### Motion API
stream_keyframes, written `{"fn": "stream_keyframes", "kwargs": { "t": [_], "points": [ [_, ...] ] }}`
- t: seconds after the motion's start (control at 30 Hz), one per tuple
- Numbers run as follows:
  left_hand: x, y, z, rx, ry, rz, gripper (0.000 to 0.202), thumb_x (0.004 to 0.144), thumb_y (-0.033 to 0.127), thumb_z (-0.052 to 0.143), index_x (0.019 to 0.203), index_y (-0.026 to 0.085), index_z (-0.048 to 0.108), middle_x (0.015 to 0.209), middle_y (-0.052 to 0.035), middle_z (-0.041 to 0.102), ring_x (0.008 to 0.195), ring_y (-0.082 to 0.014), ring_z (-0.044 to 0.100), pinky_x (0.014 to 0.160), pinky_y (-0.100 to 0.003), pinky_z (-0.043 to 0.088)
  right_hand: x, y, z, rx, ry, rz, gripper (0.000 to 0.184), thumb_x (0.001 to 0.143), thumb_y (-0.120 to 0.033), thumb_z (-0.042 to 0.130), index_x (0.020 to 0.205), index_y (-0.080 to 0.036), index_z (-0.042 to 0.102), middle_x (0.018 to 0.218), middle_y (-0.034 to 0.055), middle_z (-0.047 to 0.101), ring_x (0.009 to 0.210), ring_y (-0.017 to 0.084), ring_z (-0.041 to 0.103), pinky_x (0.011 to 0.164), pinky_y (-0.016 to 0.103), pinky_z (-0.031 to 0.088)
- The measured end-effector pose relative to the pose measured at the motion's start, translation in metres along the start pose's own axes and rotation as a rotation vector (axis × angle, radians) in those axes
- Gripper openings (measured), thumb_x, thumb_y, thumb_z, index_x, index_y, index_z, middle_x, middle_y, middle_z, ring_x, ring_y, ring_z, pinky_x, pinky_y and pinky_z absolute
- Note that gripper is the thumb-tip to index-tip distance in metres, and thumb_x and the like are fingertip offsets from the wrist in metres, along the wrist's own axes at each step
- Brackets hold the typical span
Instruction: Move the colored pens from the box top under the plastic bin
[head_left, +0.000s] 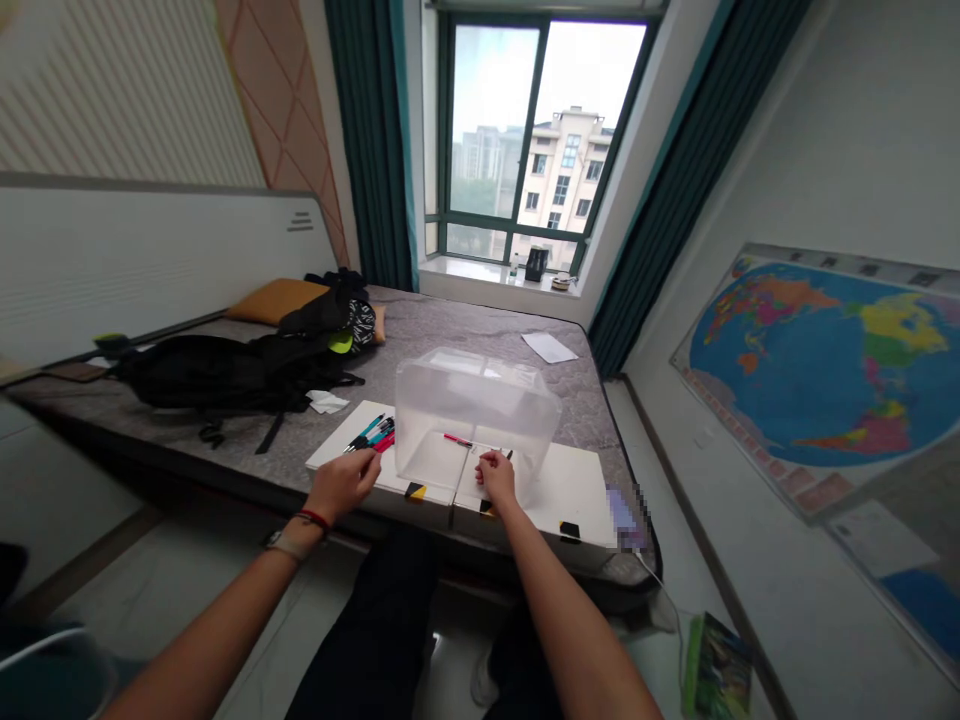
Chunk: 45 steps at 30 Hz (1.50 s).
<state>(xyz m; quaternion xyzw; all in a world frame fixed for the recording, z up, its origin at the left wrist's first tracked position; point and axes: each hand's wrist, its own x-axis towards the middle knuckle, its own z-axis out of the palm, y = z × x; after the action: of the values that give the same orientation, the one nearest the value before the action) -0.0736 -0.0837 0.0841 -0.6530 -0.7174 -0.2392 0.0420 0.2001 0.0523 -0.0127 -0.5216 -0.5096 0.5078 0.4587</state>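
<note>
A clear plastic box (480,395) lies on its side on a white board (577,475), its opening toward me. My right hand (495,480) reaches into that opening, fingers curled in a pinch; the dark end of a slim pen (510,455) sticks out past them. Inside the box, to the left of this hand, lies a red pen (457,440). Several blue, black and red pens (371,433) are bunched on the board left of the box. Just in front of them is my left hand (349,485), its fingers closed; whatever they may hold is hidden.
The board rests on a grey mattress (442,315). A black backpack (217,370) and crumpled tissue (328,401) lie at left. A paper sheet (550,347) is behind the box. A blurred device (624,518) with a white cable sits at the right edge.
</note>
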Motion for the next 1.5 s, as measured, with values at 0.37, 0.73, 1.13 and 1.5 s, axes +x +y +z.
{"fn": "stream_keyframes", "kwargs": {
  "t": [0.37, 0.73, 1.13, 1.5],
  "points": [
    [0.104, -0.091, 0.058, 0.01, -0.286, -0.406, 0.031, 0.073, 0.029, 0.059, 0.097, 0.011, 0.067, 0.104, -0.0211, 0.068, 0.1, -0.0311, 0.064, 0.088, -0.046, 0.048, -0.002, -0.003, -0.002, 0.054, 0.008, 0.018, 0.036, 0.071, -0.026, 0.052, 0.106, -0.017, 0.051, 0.06, -0.0024, 0.062, 0.046, 0.013, 0.056, 0.043, 0.021, 0.046],
    [0.126, -0.092, 0.065, -0.114, -0.191, -0.521, 0.012, 0.071, 0.017, 0.062, 0.081, 0.011, 0.063, 0.092, -0.018, 0.068, 0.099, -0.0337, 0.064, 0.089, -0.049, 0.049, 0.002, 0.001, -0.002, 0.079, 0.001, 0.033, 0.037, 0.073, -0.026, 0.051, 0.109, -0.017, 0.049, 0.059, -0.0037, 0.061, 0.044, 0.012, 0.056, 0.041, 0.022, 0.046],
    [0.005, 0.07, 0.061, -0.454, 0.163, -0.024, 0.029, 0.094, 0.031, 0.036, 0.114, 0.023, 0.056, 0.099, -0.0053, 0.064, 0.092, -0.0203, 0.062, 0.082, -0.031, 0.05, 0.003, -0.002, 0.0, 0.101, -0.016, 0.047, 0.017, 0.078, -0.036, 0.055, 0.075, -0.019, 0.053, 0.057, -0.0001, 0.062, 0.042, 0.011, 0.053, 0.039, 0.02, 0.042],
    [0.054, 0.09, 0.137, -0.212, -0.038, 0.361, 0.033, 0.089, 0.022, 0.049, 0.117, 0.033, 0.064, 0.101, -0.0073, 0.066, 0.098, -0.0224, 0.057, 0.084, -0.036, 0.043, 0.005, 0.001, -0.002, 0.081, -0.033, -0.013, 0.045, 0.085, -0.058, 0.048, 0.066, -0.019, 0.054, 0.054, 0.001, 0.058, 0.04, 0.011, 0.049, 0.038, 0.021, 0.04]
  ]
}}
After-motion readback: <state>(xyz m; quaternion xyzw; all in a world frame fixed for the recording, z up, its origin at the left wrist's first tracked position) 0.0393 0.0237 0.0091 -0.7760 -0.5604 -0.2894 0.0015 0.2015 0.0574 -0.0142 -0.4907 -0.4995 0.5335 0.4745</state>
